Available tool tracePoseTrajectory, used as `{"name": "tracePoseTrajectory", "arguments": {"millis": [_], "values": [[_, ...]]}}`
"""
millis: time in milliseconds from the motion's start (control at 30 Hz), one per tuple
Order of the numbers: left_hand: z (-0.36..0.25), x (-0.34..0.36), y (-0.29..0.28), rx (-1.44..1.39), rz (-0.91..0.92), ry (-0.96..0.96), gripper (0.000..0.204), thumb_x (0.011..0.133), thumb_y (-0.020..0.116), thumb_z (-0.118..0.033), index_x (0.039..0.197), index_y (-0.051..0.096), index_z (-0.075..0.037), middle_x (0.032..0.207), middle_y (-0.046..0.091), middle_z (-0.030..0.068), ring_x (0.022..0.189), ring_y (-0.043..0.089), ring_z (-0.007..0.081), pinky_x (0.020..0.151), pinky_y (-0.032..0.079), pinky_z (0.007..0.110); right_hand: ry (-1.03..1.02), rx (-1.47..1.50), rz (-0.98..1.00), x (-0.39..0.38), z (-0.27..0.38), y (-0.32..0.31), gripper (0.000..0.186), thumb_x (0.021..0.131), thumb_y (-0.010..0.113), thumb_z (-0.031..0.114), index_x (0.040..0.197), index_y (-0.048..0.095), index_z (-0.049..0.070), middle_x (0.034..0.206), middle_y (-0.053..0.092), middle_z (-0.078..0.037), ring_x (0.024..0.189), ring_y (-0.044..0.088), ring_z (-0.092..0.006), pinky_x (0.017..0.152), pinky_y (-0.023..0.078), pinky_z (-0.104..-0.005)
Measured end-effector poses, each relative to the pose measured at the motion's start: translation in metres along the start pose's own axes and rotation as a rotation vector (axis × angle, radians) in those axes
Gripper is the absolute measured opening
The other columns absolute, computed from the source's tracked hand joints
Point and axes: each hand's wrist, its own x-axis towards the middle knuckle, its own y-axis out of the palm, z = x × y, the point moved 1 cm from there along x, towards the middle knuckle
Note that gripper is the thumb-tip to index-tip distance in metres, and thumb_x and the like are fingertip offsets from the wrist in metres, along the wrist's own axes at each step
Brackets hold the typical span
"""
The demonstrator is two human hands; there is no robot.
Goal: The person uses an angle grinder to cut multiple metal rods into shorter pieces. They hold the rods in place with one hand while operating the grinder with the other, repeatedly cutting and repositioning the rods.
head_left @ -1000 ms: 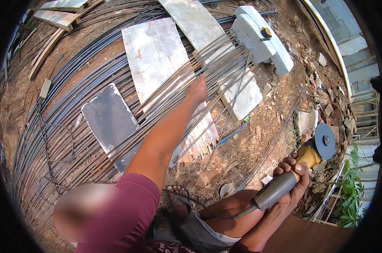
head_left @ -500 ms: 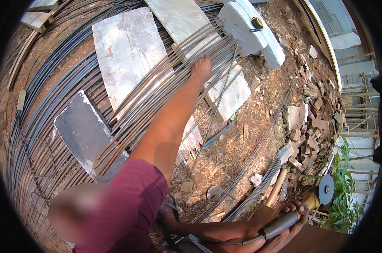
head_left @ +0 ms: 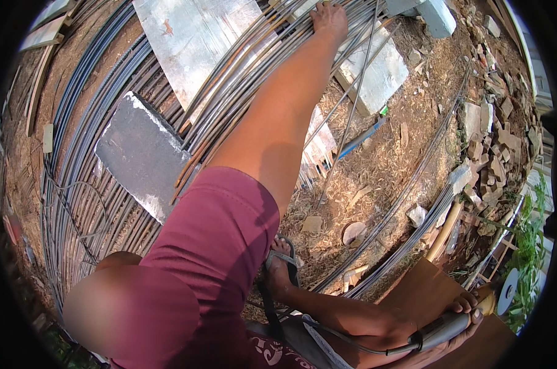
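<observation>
My left hand (head_left: 329,19) lies at the top of the picture, its fingers curled over a bundle of steel bars (head_left: 241,95). The bars' near ends lie by a dark grey slab (head_left: 144,144) with white-flaked edges. In my right hand (head_left: 466,307), at the lower right, is an angle grinder (head_left: 445,330) with a grey body and a yellowish head. Its cutting disc (head_left: 508,291) is well apart from the bars. Fingers and thumb wrap round the grinder's body, and a cord runs from its rear end. A pale block (head_left: 437,17) stands beyond the bars.
Whitish boards (head_left: 198,40) lie under the bundle. More long bars (head_left: 94,117) curve along the left. Broken bricks (head_left: 497,154) are heaped at the right, near green leaves (head_left: 530,246). A blue stick (head_left: 361,139) lies on the dirt. My sandalled foot (head_left: 282,267) is below it.
The view has shifted, so the bars and my left hand appear higher and the grinder farther right and lower. The tape measure on the pale block has left the picture. Both hands keep their holds.
</observation>
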Motion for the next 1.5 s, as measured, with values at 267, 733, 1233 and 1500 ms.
{"name": "tracePoseTrajectory", "arguments": {"millis": [267,733,1233,1500], "values": [[0.076,-0.009,-0.096,-0.423,0.132,0.287,0.068,0.085,0.078,-0.057,0.124,0.077,-0.002,0.118,0.075,0.0250,0.116,0.068,0.0373,0.104,0.049,0.048,0.012,-0.056,0.127,0.003,-0.014,0.021,0.039,0.101,0.062,0.000,0.138,0.048,0.001,0.112,0.052,-0.008,0.099,0.054,-0.0203,0.094,0.053,-0.0429],[0.237,-0.425,-0.275,0.009,0.484,0.045,0.101,0.069,0.090,-0.072,0.126,0.053,0.002,0.117,0.051,0.0202,0.119,0.052,0.0385,0.098,0.043,0.062,0.237,-0.219,0.431,0.082,-0.126,0.152,0.044,0.096,0.066,0.001,0.136,0.047,-0.002,0.109,0.057,-0.011,0.094,0.058,-0.0219,0.088,0.054,-0.0420],[0.228,-0.436,-0.256,-0.140,0.278,-0.141,0.058,0.076,0.082,-0.030,0.120,0.058,-0.001,0.110,0.054,0.0197,0.114,0.054,0.0374,0.102,0.044,0.058,0.290,-0.617,0.449,0.057,-0.245,0.200,0.036,0.085,0.073,0.004,0.119,0.061,-0.001,0.097,0.070,-0.010,0.081,0.069,-0.0233,0.078,0.062,-0.0416],[0.233,-0.452,-0.250,-0.214,0.185,-0.164,0.047,0.080,0.081,-0.024,0.117,0.067,0.001,0.109,0.059,0.0205,0.110,0.061,0.0381,0.105,0.052,0.058,0.218,-1.067,0.687,0.058,-0.264,0.204,0.043,0.077,0.074,0.000,0.117,0.060,-0.003,0.096,0.069,-0.011,0.076,0.071,-0.0229,0.074,0.062,-0.0390]]}}
